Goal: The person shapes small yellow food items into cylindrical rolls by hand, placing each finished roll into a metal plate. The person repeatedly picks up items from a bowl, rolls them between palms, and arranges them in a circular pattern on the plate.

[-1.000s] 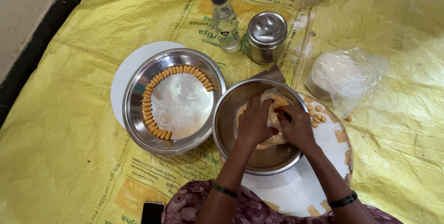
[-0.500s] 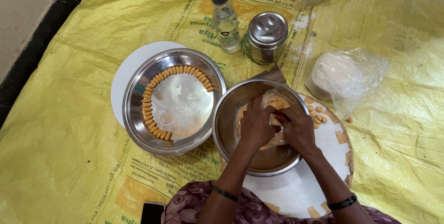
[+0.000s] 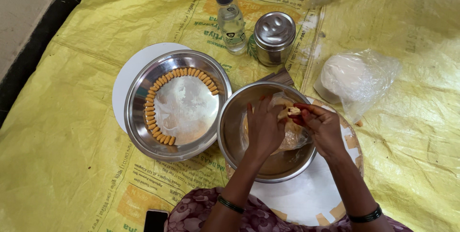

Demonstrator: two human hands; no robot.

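Observation:
Both my hands are inside a steel bowl (image 3: 235, 131) that holds a clear plastic bag of orange dough (image 3: 294, 136). My left hand (image 3: 262, 129) presses down on the bag and dough. My right hand (image 3: 321, 125) pinches a small piece of dough (image 3: 293, 111) between its fingertips, just above the bag. To the left stands a wide steel plate (image 3: 177, 102) dusted with flour, with several small orange dough pieces (image 3: 153, 112) lined up in a curve along its rim.
A clear bottle with a grey cap (image 3: 231, 19) and a lidded steel canister (image 3: 274, 38) stand at the back. A plastic bag with white dough (image 3: 352, 76) lies at the right. White round boards (image 3: 127, 81) sit under the plate and bowl, on yellow sacking (image 3: 62, 155). A phone (image 3: 155, 221) lies near my knee.
My right hand has lifted slightly off the dough with a small pinched piece at its fingertips. My left hand stays pressed on the bag.

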